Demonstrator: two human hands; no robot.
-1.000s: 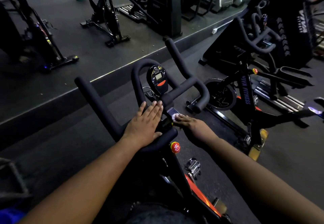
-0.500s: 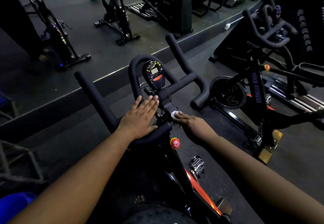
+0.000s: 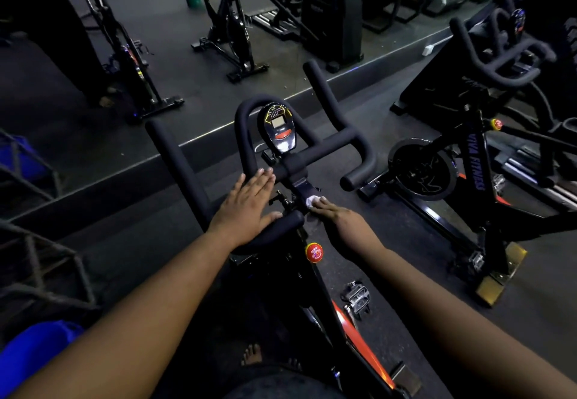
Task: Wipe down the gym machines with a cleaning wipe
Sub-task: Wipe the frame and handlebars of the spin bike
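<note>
On the padded handlebar [image 3: 193, 180], the left hand [image 3: 246, 208] lies flat; the right hand [image 3: 338, 216] pinches a wipe [image 3: 310, 201].

Both forearms are seen bare, with no sleeves, watches or bands visible on them. The left hand [image 3: 246, 208] and right hand [image 3: 338, 216] are ungloved and ringless. Bare toes [image 3: 251, 356] are seen at the lower centre, above dark clothing at the bottom edge.

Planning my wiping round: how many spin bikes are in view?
4: the near bike under both hands, one at right, two beyond the ledge, far left and centre. Dark background may hide more.
</note>
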